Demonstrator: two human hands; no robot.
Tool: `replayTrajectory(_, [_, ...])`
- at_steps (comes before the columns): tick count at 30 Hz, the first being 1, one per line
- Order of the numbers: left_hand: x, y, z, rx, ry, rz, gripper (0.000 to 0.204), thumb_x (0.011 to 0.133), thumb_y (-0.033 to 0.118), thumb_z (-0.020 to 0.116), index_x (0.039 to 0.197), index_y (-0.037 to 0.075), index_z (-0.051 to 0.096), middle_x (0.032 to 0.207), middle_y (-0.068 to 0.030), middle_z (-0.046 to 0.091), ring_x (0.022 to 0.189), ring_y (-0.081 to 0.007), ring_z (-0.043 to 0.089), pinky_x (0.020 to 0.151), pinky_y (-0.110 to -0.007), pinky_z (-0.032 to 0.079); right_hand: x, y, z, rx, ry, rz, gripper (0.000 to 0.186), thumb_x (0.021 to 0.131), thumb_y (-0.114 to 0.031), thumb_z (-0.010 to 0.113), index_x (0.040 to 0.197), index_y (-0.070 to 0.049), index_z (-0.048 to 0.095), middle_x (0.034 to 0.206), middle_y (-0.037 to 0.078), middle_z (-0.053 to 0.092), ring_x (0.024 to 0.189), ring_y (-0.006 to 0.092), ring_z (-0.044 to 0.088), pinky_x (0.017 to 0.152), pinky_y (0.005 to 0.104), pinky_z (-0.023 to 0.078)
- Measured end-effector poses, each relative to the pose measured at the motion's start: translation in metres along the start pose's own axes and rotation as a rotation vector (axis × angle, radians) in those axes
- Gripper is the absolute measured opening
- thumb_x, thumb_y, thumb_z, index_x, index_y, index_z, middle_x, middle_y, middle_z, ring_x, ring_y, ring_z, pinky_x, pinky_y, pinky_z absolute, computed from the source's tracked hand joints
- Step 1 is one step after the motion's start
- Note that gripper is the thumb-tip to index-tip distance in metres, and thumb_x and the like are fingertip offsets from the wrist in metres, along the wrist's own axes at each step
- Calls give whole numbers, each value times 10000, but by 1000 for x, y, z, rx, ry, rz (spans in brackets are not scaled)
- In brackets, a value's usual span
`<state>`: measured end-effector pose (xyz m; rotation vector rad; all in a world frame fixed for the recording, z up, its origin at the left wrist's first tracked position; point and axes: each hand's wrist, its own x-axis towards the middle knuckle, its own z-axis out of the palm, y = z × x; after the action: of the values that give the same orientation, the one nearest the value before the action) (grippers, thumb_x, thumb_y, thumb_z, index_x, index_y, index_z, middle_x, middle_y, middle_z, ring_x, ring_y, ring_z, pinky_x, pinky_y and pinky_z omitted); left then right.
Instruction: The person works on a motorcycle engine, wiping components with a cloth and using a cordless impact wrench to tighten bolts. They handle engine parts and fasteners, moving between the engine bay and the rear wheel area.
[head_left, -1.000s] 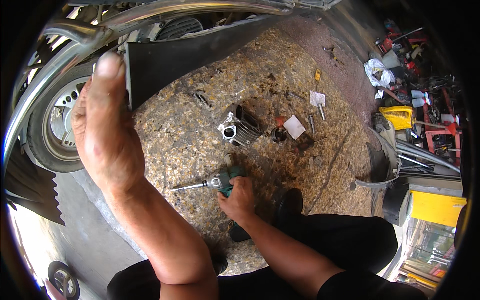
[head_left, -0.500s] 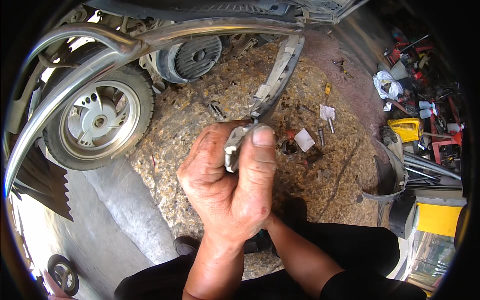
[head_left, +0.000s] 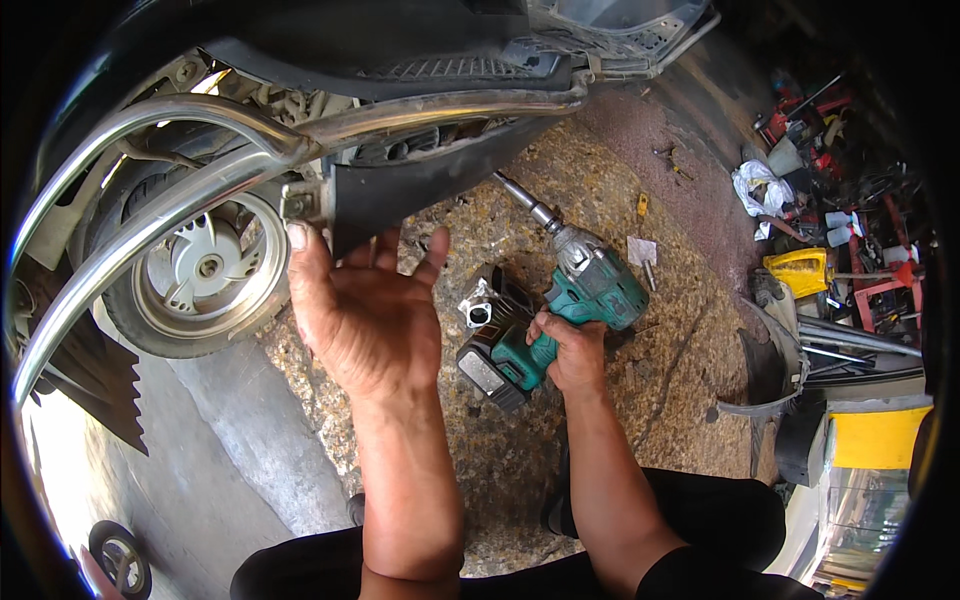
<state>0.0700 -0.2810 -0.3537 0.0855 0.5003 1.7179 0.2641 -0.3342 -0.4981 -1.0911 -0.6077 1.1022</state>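
My left hand (head_left: 375, 320) is raised at the near end of a long black plastic panel (head_left: 425, 185). Its thumb lies at the panel's end and some fingers pass behind it; the little finger is spread. The panel runs along under the bent chrome tube (head_left: 430, 108) of a scooter. A small metal bracket (head_left: 300, 202) shows just above the thumb. Around the handle of a green cordless impact wrench (head_left: 595, 285) my right hand (head_left: 575, 352) is closed. The wrench carries a long socket (head_left: 528, 202), tilted up and left toward the panel's lower edge.
The scooter wheel (head_left: 208, 265) stands at left, behind the tube. A silver metal part with a round hole (head_left: 482, 308) is beside the wrench's battery. A white paper piece (head_left: 642, 250) lies on the stone floor. Tools and a yellow object (head_left: 797, 270) crowd the right side.
The panel has gone up and left, from upright in my left fist to lying under the chrome tube. My right hand, hidden before, now shows with the impact wrench in it.
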Motion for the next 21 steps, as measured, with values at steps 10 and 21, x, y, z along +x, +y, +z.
replayTrajectory(10, [-6, -37, -4, -76, -418, 207, 416, 723, 242, 792, 959, 86, 487, 1006, -95, 510, 1107, -295, 503, 1026, -532, 358, 24, 3, 39, 91, 73, -19, 125, 772, 91, 664, 846, 3, 614, 730, 88, 623, 576, 208, 585, 497, 358, 487])
replayTrajectory(21, [-3, -32, -8, 155, -579, 247, 441, 779, 312, 758, 1049, 110, 474, 1015, -80, 470, 1106, -290, 510, 1032, -555, 393, 31, 8, 54, 188, 77, 6, 201, 768, 121, 660, 913, -5, 601, 748, 80, 612, 563, 190, 579, 490, 340, 495])
